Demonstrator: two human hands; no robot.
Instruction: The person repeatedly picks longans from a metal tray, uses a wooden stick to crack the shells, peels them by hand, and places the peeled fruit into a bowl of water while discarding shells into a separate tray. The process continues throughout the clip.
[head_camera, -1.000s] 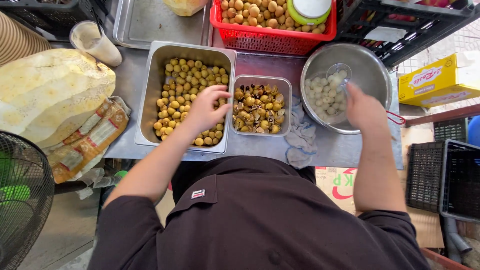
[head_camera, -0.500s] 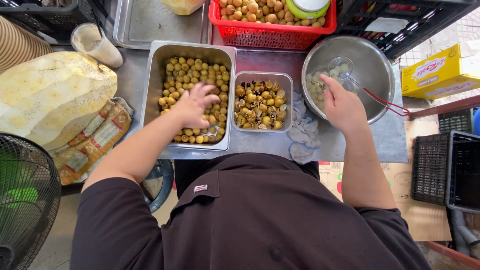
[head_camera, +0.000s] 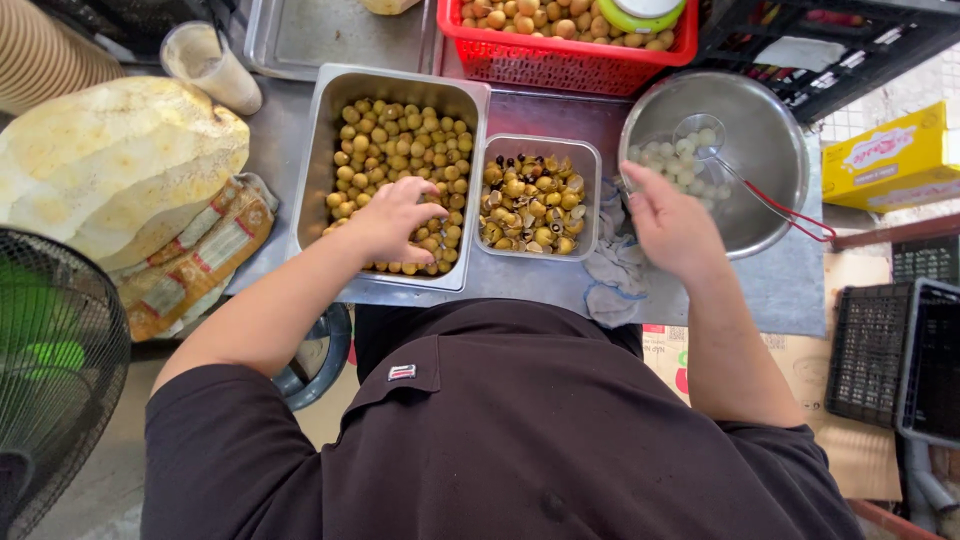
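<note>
My left hand (head_camera: 392, 217) lies in the large steel tray (head_camera: 322, 120) of small round yellow-brown fruits (head_camera: 400, 130), its fingers curled down onto fruits near the tray's front. My right hand (head_camera: 668, 215) hovers at the near rim of the round steel bowl (head_camera: 770, 130), its back to the camera and its fingers bent, so whatever it holds is hidden. The bowl holds peeled white fruits (head_camera: 670, 160) and a wire-handled strainer spoon (head_camera: 700, 135). Between my hands stands a small steel tray (head_camera: 590, 150) of shells and dark seeds (head_camera: 530, 205).
A grey cloth (head_camera: 612, 275) lies below the small tray. A red basket (head_camera: 560, 60) of more fruits sits behind. At the left are a large pale sack (head_camera: 110, 160), a plastic cup (head_camera: 205, 60) and a fan (head_camera: 50, 380). Black crates (head_camera: 900, 340) and a yellow box (head_camera: 880, 155) stand at the right.
My right hand has drawn back from over the bowl's peeled fruits to its near rim. My left hand has shifted slightly within the large tray.
</note>
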